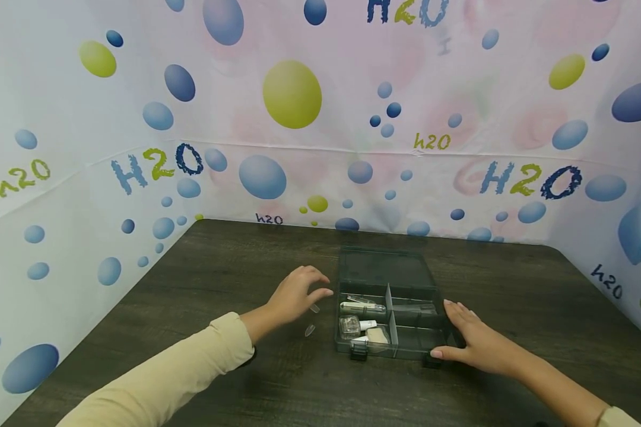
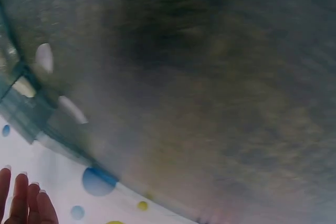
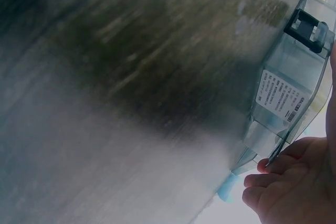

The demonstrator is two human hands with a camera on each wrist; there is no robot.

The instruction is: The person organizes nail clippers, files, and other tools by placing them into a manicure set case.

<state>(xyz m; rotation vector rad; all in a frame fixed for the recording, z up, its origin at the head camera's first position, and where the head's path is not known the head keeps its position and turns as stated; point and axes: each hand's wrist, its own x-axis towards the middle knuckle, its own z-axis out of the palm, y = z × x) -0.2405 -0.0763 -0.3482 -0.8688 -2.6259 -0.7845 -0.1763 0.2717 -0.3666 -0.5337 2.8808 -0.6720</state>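
A dark, see-through plastic organizer box (image 1: 416, 338) lies on the table with its lid (image 1: 384, 267) tilted back. My right hand (image 1: 475, 341) rests against its right side, fingers straight along the wall and thumb by a front latch (image 1: 431, 359). To the left of the box, my left hand (image 1: 296, 295) hovers with fingers loosely bent and nothing between them. Two small clear oval pieces (image 1: 310, 330) lie on the table below that hand. In the box's left compartments are a pale slim stick (image 1: 362, 307), a clear square container (image 1: 349, 327) and a beige block (image 1: 377, 335).
The dark wood-look table (image 1: 235, 255) meets a white curtain (image 1: 342, 107) with blue and green dots at the back and sides. A thin divider (image 1: 389, 302) splits the box. Clear flat pieces (image 1: 413, 309) lie in its rear right compartment. A printed label (image 3: 280, 96) shows underneath.
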